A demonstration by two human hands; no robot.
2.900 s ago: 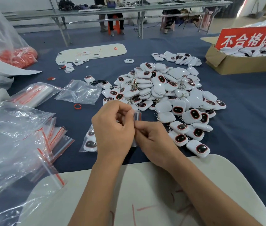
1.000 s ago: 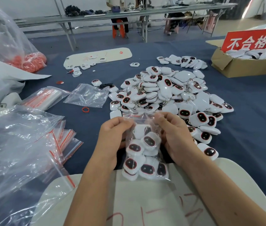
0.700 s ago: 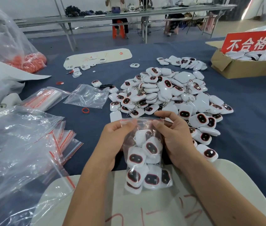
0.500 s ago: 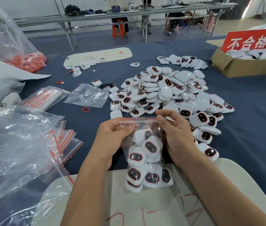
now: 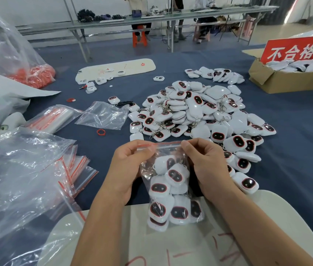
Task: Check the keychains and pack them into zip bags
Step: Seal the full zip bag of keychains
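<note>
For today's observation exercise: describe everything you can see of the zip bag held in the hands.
The zip bag is clear, thin, crinkled plastic with a red zip strip along its top. It hangs upright, filled with white keychains with dark, red-rimmed ovals. The left hand and right hand each pinch a top corner; its bottom rests on the white board.

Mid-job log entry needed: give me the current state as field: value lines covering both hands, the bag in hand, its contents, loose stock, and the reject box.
left hand: pinches the bag's red zip strip, left end
right hand: pinches the strip, right end
zip bag: held upright, bottom resting on white board
contents: several white keychains
loose pile: many keychains on blue table
cardboard box: far right, red sign, white items inside
spare bags: stacked at left
</note>
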